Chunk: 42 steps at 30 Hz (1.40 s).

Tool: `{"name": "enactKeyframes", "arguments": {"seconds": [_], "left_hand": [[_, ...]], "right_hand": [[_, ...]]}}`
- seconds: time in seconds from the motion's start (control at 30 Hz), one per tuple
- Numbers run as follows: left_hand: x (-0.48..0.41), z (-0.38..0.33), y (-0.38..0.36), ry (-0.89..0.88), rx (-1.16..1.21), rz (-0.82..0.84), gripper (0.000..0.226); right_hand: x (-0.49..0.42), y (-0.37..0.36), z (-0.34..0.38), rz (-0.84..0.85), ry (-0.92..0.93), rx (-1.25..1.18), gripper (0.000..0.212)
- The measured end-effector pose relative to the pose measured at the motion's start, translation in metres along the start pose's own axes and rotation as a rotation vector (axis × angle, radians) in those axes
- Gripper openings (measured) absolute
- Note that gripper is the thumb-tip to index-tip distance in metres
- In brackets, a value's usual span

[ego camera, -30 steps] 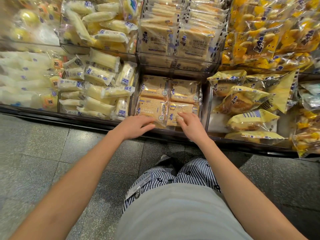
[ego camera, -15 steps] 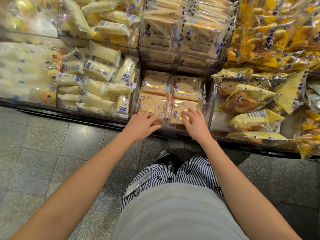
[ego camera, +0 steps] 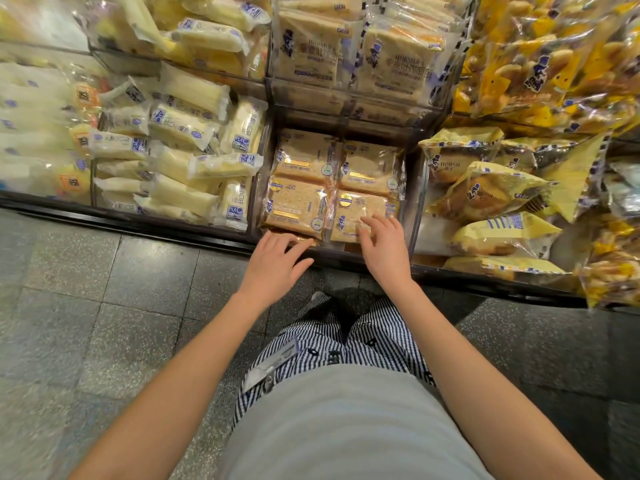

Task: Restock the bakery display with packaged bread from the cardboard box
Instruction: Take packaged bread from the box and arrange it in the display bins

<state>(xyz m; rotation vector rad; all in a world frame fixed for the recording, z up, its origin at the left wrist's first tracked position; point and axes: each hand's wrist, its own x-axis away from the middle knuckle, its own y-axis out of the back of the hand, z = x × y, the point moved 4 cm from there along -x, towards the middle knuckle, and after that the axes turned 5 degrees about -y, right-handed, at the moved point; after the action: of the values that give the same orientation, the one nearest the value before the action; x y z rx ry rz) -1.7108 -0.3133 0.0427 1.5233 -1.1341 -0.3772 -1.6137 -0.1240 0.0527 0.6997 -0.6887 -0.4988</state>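
In the display's clear centre bin [ego camera: 414, 188], four wrapped toast packs lie two by two, the right hand [ego camera: 385, 249] resting spread, straight fingers on the front-right pack [ego camera: 349, 211] and the left hand [ego camera: 275, 266] holding nothing, its loose fingers at the near edge of the front-left pack [ego camera: 294, 206], between yellow "HORSH" bags [ego camera: 453, 157] and pale "PLA" packs [ego camera: 244, 133].

Front-right bread pack [ego camera: 358, 205] partly covered by right hand [ego camera: 386, 247]. Upper-shelf packs [ego camera: 308, 46] cut off by top edge. White packs [ego camera: 31, 133] at far left blurred. Label print [ego camera: 313, 69] too small to be read.
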Motion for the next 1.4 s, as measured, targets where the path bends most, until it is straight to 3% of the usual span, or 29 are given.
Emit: {"name": "enactKeyframes", "arguments": {"seconds": [0.3,0.37,0.47,0.63,0.73,0.87,1.17,1.4], "left_hand": [[-0.010,0.008,0.004,0.150,0.060,0.021,0.050],[-0.008,0.013,0.009,0.151,0.130,0.003,0.050],[-0.005,0.008,0.027,0.203,0.273,-0.186,0.048],[-0.022,-0.048,0.056,0.198,0.356,-0.350,0.039],[-0.040,-0.098,0.066,0.081,0.358,-0.396,0.037],[-0.059,-0.177,0.071,-0.038,0.317,-0.406,0.037],[-0.072,-0.425,0.001,-0.413,0.155,-0.282,0.044],[-0.030,-0.638,-0.094,-0.823,0.097,-0.066,0.057]], "right_hand": [[0.004,-0.011,0.008,0.210,0.019,0.103,0.044],[0.001,-0.003,0.010,0.177,0.024,0.090,0.040],[0.001,0.015,0.010,0.064,0.057,0.040,0.040],[0.017,0.062,0.003,-0.123,0.139,-0.099,0.037],[0.027,0.094,-0.016,-0.238,0.161,-0.164,0.036],[0.058,0.133,-0.072,-0.317,0.062,-0.221,0.039],[0.169,0.234,-0.287,-0.492,-0.331,-0.277,0.056],[0.302,0.284,-0.461,-0.728,-0.708,-0.429,0.053]]}}
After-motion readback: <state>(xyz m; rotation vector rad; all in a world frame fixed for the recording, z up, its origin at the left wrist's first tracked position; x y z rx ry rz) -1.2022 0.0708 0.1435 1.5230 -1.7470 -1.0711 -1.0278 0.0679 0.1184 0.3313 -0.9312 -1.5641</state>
